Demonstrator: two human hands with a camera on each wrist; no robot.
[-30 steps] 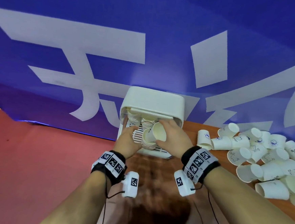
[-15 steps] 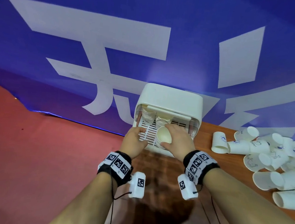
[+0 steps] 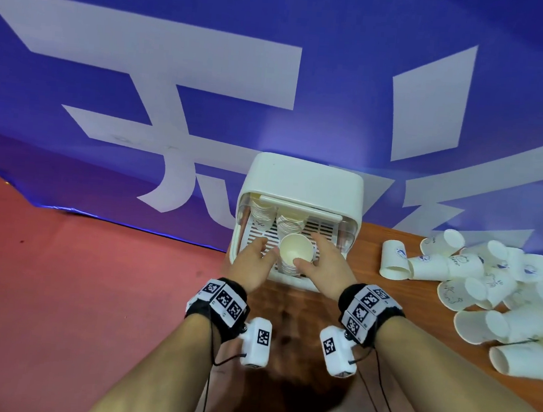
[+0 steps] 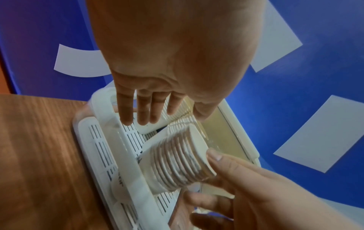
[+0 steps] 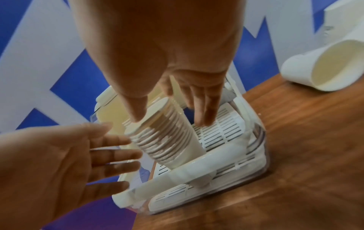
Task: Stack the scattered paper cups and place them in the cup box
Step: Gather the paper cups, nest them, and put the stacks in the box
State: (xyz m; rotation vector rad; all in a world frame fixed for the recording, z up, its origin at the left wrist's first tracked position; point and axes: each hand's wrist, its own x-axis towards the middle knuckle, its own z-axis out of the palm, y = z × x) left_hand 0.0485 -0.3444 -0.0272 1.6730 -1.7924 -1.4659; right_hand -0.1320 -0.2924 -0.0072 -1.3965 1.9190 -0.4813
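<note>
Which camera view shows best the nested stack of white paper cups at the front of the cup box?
The right wrist view: the nested stack of white paper cups shows its whole ribbed side. The left wrist view shows it closer but blurred; the head view shows mainly its open mouth.

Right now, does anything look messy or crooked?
Yes. The stack in the box leans tilted against its front bar, not upright. Loose cups lie tipped over in a heap on the table, right of the box.

Both forearms reach forward, the left hand (image 3: 252, 263) and right hand (image 3: 323, 268) spread open, fingers straight.
</note>
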